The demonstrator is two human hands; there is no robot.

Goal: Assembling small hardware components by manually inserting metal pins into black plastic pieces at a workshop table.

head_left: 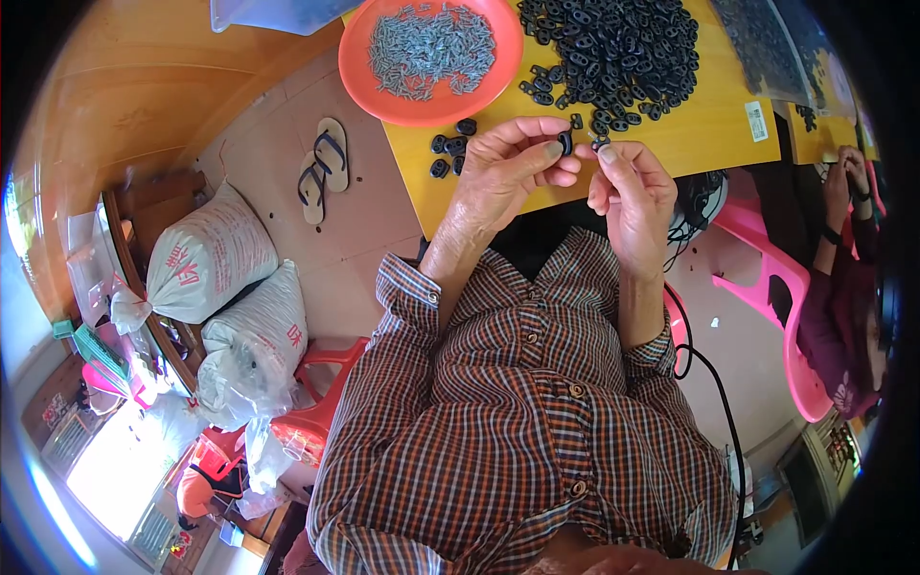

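Observation:
Above the near edge of the yellow table [714, 125], my left hand [513, 168] pinches a small black plastic part [565, 144] between thumb and fingers. Close by on its right, apart from that part, my right hand [637, 192] is closed with thumb against forefinger. A tiny dark, partly shiny thing shows at its fingertips, too small to name. Beyond my hands lies a large heap of black two-holed plastic parts [623, 57]. An orange-red round dish [359, 72] holds many small silvery metal pieces [431, 53], like screws. Several black parts [441, 146] sit left of my left hand.
Clear plastic bags [767, 48] lie at the table's far right. On the right, another person's hands [848, 172] are at work beside a pink chair [781, 287]. White sacks [211, 249], a red stool [331, 369] and flip-flops [321, 172] are on the left. A black cable [719, 383] hangs at my right.

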